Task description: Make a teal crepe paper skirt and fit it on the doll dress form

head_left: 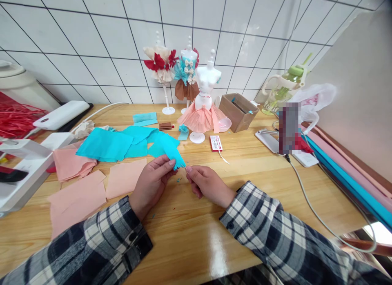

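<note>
My left hand (pixel 156 181) pinches a strip of turquoise crepe paper (pixel 170 148) near its ragged, fringed end. At that end's corner, my right hand (pixel 208 181) has thumb and forefinger pressed together; the tip of the paper appears to be between them. More turquoise crepe sheets (pixel 107 144) lie behind and left of my left hand. Peach crepe sheets (pixel 125 177) are spread beside my left forearm. Beyond my hands stands a white mini dress form (pixel 208 76) wearing a peach crepe skirt (pixel 200 118). Small turquoise scraps dot the table below the strip.
Two decorated dress forms (pixel 163 68) stand by the tiled wall. A cardboard box (pixel 237 113), a pink dish (pixel 225 124) and a small labelled packet (pixel 216 143) sit nearby. At right are a phone on a stand (pixel 289 128), a cable and a bottle (pixel 283 87); a power strip (pixel 26 174) is left.
</note>
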`<state>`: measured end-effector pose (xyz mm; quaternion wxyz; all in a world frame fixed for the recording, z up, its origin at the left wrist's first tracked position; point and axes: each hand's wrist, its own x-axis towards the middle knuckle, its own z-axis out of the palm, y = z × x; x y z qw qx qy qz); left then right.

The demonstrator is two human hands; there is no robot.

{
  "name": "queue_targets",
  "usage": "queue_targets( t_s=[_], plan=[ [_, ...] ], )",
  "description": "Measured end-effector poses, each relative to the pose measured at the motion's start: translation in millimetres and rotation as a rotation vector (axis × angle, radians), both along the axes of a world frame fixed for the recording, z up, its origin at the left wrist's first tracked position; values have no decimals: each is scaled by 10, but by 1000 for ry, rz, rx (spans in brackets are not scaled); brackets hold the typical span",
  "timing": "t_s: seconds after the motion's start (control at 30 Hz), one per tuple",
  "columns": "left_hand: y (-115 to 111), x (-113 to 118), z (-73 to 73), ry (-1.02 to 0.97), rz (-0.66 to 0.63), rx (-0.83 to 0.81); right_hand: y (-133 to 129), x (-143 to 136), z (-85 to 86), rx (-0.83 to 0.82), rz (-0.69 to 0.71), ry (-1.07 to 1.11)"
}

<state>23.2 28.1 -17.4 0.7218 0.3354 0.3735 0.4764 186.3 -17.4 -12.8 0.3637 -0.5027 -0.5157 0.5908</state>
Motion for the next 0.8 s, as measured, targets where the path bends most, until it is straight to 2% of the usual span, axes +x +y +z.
queue_targets(
  t_s=[0.33, 0.8],
  plan=[
    [12, 13, 14, -1, 16, -21, 5, 2, -42, -50, 1, 16],
    [13, 6, 9, 8, 26, -40, -5, -1, -10, -67, 0, 4]
  ],
)
